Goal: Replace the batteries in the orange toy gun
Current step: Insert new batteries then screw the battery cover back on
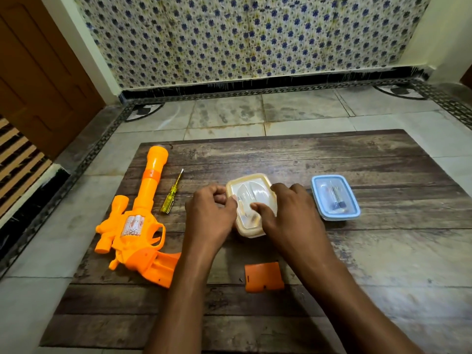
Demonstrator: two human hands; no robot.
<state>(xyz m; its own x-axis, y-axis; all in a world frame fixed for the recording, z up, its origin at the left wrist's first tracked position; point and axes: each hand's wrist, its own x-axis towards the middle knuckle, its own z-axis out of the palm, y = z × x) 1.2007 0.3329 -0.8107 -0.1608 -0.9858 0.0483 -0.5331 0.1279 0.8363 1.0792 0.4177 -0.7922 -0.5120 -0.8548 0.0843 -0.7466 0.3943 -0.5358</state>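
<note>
The orange toy gun (138, 221) lies on the left of the wooden board, barrel pointing away from me. Its orange battery cover (264, 276) rests loose on the board near me, a tiny screw beside it. A cream-lidded plastic box (251, 192) stands mid-board. My left hand (210, 213) grips the box's left rim with curled fingers. My right hand (286, 208) lies over its right side, thumb pressing on the clear lid. A blue-lidded box (335, 198) to the right holds dark batteries under its lid.
A yellow-handled screwdriver (171, 194) lies between the gun barrel and the cream box. The wooden board (370, 264) rests on a tiled floor. A patterned wall stands behind, and a brown door is at the far left.
</note>
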